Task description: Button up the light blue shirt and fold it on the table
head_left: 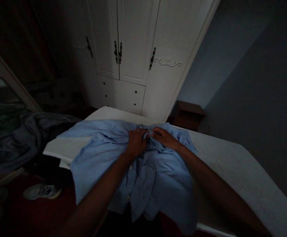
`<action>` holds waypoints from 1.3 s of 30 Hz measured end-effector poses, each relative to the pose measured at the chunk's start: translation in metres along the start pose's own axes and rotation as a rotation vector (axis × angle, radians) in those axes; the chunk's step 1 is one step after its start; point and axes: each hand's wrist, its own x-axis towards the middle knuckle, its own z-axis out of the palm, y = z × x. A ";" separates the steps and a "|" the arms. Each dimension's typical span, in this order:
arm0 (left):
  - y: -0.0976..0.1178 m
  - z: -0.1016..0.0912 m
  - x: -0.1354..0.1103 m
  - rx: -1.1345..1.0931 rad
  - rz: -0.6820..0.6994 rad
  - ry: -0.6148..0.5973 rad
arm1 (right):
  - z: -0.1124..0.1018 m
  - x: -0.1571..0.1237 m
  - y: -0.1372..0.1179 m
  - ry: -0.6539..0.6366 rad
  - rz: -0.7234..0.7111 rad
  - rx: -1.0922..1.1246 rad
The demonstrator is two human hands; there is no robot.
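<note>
A light blue button-up shirt [96, 158] lies spread over a white table, its lower part hanging past the near edge. My left hand [136, 142] is closed on the shirt's front near the collar end, fingers bent over the cloth. Close beside it, my right hand [165, 137] pinches the same stretch of fabric from the right. Below the hands the front stands partly open, and a pale button [130, 167] shows on one edge. The small spot between my fingertips is too dark to make out.
The white table [222, 154] reaches to the right. Behind it stands a white wardrobe [133, 39] with dark handles. A brown wooden box-like stand [189, 113] is at the back right. Dark cloth [17, 141] is heaped at left, above a light sneaker [42, 191] on the red floor.
</note>
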 end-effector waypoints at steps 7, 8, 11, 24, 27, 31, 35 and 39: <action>0.001 -0.001 0.001 0.044 0.015 -0.014 | 0.012 -0.004 -0.007 0.182 -0.035 -0.244; 0.002 -0.002 0.001 0.051 0.016 -0.015 | 0.013 -0.004 -0.007 0.204 -0.040 -0.274; 0.003 -0.002 0.001 0.086 0.024 -0.007 | 0.018 -0.003 -0.004 0.272 -0.044 -0.316; 0.004 -0.002 0.001 0.096 0.029 0.009 | 0.027 -0.003 0.012 0.373 -0.005 -0.048; 0.002 -0.001 0.002 0.060 0.008 0.027 | 0.026 -0.003 0.017 0.352 -0.014 0.035; 0.000 -0.001 0.003 0.002 -0.011 0.010 | 0.024 -0.003 0.022 0.334 -0.024 0.069; -0.001 -0.002 0.005 -0.054 -0.025 -0.003 | 0.023 -0.005 0.024 0.326 -0.049 0.074; -0.004 -0.002 0.007 -0.119 -0.025 0.012 | 0.027 -0.007 0.021 0.341 -0.060 0.031</action>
